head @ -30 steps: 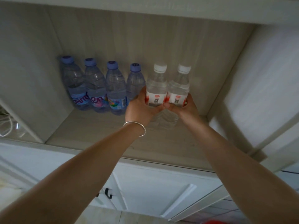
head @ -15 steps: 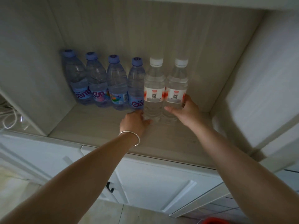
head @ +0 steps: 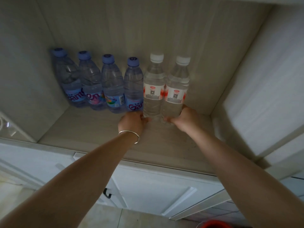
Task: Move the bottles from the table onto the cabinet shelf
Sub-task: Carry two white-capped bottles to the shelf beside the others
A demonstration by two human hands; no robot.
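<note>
Six water bottles stand upright in a row at the back of the cabinet shelf (head: 92, 129). Several blue-capped bottles (head: 111, 83) fill the left side. Two clear white-capped bottles with red and white labels stand to their right, touching each other. My left hand (head: 131, 122), with a silver bangle on the wrist, holds the base of the left white-capped bottle (head: 153, 79), thumb on its front. My right hand (head: 185, 120) grips the base of the right white-capped bottle (head: 177, 79), fingers wrapped round its right side. Both bottles rest on the shelf.
The shelf's right wall stands a short gap from the right bottle. An open white door (head: 263, 96) hangs at the right. Below the shelf are white cupboard doors with a black handle (head: 107, 194). A red object (head: 213, 224) shows at the bottom edge.
Both hands slid down from the labels to the bases of the two white-capped bottles. The bottles came down onto the shelf and now stand in line with the blue-capped ones.
</note>
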